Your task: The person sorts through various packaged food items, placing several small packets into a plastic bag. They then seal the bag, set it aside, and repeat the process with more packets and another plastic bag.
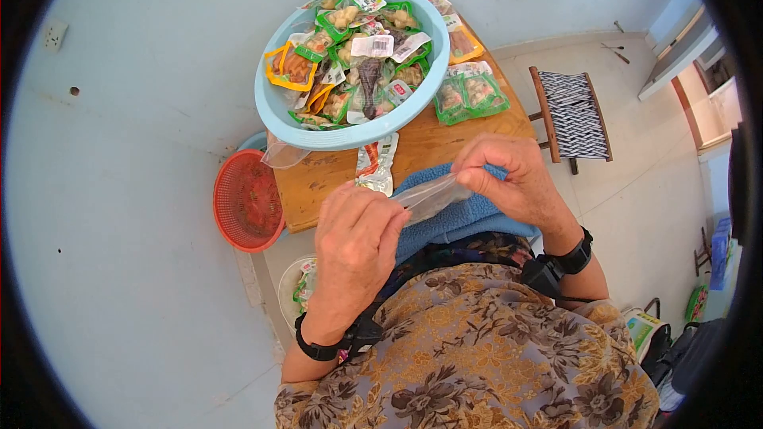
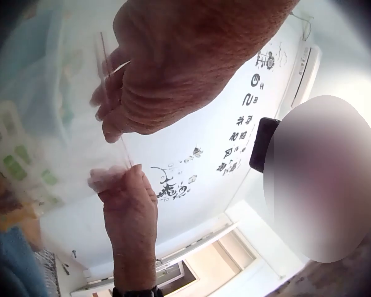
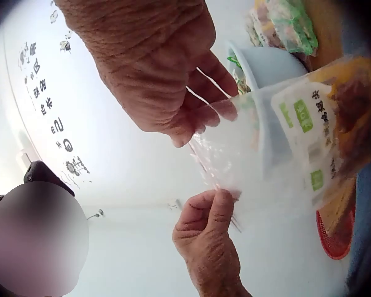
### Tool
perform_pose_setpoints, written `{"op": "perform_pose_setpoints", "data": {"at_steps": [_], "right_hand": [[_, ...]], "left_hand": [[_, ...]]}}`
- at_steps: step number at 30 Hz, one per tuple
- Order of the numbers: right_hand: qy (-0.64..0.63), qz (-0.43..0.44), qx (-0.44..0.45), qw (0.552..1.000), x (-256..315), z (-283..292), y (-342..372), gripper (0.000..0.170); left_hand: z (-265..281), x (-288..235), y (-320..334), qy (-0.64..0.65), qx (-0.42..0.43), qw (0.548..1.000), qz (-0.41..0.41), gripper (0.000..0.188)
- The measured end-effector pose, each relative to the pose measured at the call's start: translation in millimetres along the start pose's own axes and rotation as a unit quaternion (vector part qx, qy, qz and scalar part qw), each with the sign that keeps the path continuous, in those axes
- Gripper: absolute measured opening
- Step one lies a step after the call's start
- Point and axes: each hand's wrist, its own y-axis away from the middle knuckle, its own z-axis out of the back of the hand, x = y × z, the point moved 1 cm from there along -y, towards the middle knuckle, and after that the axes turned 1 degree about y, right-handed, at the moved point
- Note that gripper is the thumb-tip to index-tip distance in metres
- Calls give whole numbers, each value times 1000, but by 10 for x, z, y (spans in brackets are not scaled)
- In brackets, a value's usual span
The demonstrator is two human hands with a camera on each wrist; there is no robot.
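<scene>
Between my two hands is a clear plastic bag (image 1: 433,197), its top edge drawn out in a line. My left hand (image 1: 356,234) pinches one end of that edge between thumb and fingers. At the other end, my right hand (image 1: 513,183) pinches the same edge. Seen from the right wrist, the bag (image 3: 235,158) hangs down with a white label (image 3: 306,124) bearing green marks and dark print, and brownish food (image 3: 355,120) in its orange-edged lower part. A blue towel (image 1: 461,218) lies below the bag, over the lap.
A light blue basin (image 1: 270,115) heaped with sealed food packets stands on the wooden table (image 1: 318,183). More green-edged packets (image 1: 470,95) and a silver-and-red packet (image 1: 377,164) lie beside it. A red basket (image 1: 238,199) sits at the left, and a woven stool (image 1: 574,115) at the right.
</scene>
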Motion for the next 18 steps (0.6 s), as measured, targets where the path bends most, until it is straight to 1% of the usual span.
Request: {"op": "perform_pose_setpoints", "data": {"at_steps": [5,7,8,10,12,13,15,16,18], "right_hand": [[3,3,-7,1000,-20,11,-4,18],[5,6,-9,1000,-28,18,2,18],[-1,-1,-5,1000,-28,24,6,17],[-8,-8,-2,1000,-33,27,18,15],[-74,-16,-12,997,-57,17,22,12],[-74,-16,-12,997,-64,-8,21,12],[-107,16,-42,993,-57,-71,7,18],[-106,17,-42,993,-41,-91,5,18],[-91,14,31,995,-12,-138,13,17]], "left_hand": [[-30,-11,-4,1,-1,1000,15,16],[-44,-31,-13,25,-33,998,41,17],[-44,-25,-10,24,-33,998,41,17],[-46,-8,8,8,-21,1000,16,17],[-51,9,16,4,-17,1000,5,17],[-50,13,18,1,-13,1000,-7,16],[-60,3,23,1,-12,1000,-10,15],[-69,-8,25,2,-10,1000,-12,15],[-100,-42,25,9,-11,1000,-11,14]]}}
